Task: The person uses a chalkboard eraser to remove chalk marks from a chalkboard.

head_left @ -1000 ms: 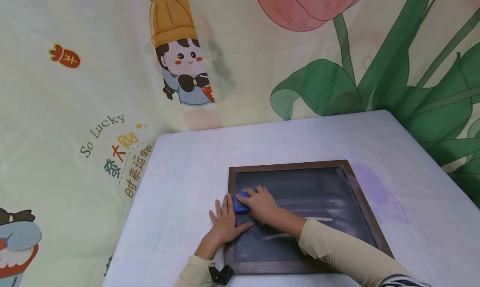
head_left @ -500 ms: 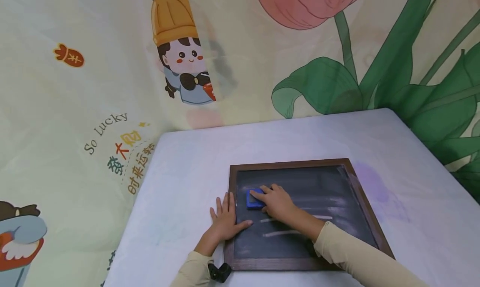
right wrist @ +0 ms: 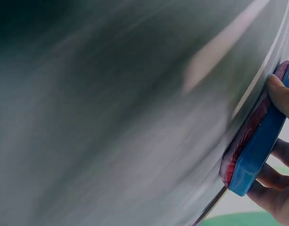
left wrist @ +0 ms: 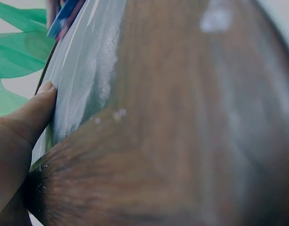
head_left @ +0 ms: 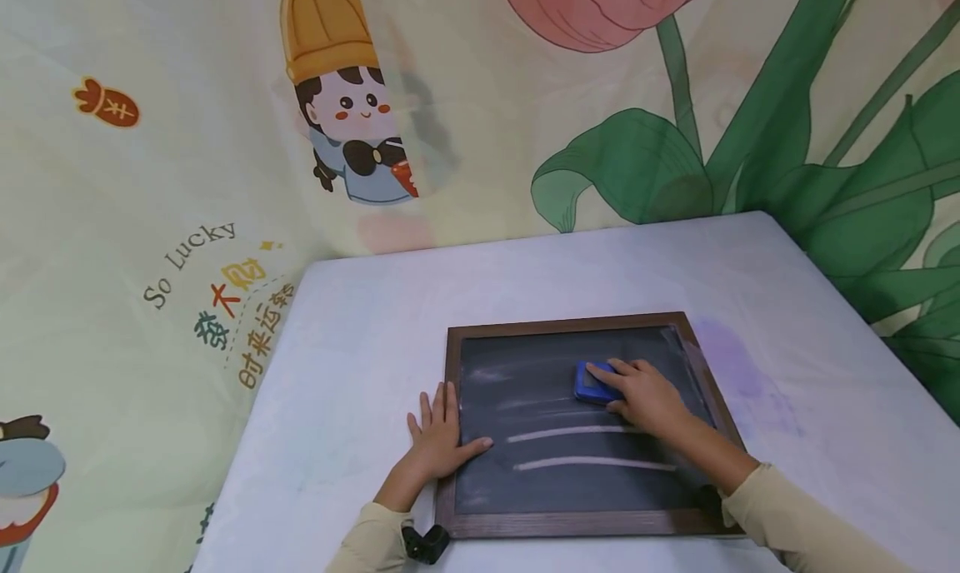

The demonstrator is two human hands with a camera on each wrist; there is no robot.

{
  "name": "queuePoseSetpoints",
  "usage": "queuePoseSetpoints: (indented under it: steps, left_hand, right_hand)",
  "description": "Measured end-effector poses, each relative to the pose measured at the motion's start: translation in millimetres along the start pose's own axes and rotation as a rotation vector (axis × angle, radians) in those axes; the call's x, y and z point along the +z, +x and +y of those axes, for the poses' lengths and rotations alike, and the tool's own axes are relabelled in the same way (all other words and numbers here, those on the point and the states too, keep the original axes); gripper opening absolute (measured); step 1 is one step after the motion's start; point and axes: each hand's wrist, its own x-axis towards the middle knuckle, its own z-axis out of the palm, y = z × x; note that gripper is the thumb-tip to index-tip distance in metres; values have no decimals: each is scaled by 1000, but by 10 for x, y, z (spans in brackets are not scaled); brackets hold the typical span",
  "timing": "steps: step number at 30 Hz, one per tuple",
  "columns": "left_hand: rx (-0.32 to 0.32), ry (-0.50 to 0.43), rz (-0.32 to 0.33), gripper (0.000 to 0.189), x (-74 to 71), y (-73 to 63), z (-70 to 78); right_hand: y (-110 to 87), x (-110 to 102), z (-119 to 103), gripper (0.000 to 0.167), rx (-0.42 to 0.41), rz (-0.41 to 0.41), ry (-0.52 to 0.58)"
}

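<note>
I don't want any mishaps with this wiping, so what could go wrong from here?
The board might pivot if the right hand pushes the blue eraser hard, since the left hand rests only at its left side. The right forearm reaches over near the lower chalk line and could smudge it.

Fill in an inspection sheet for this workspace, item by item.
Surface: white table, with a purple stain right of the board.
Job's things: wood-framed chalkboard lying on the table; two pale chalk lines and smears on it; blue eraser, its reddish pad facing the board.
Clutter: nothing seen.
Left hand: fingers spread at the board's left edge, thumb reaching over the dark panel.
Right hand: holds the eraser above the lines.
Cables: nothing seen.
Surroundings: printed backdrop with leaves, a pink flower, a cartoon figure and lettering.
</note>
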Motion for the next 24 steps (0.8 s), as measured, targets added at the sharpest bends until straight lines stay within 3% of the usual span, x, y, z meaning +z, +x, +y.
queuePoseSetpoints:
  steps: [10,24]
  left_hand:
    - [-3,0,-8,108,-31,-10,17]
    - [-8,7,-17,109,0,7,-28]
  right_hand:
    - [-276,-117,480,64,76,3,10]
    - [-359,-119,436,63,64,34,5]
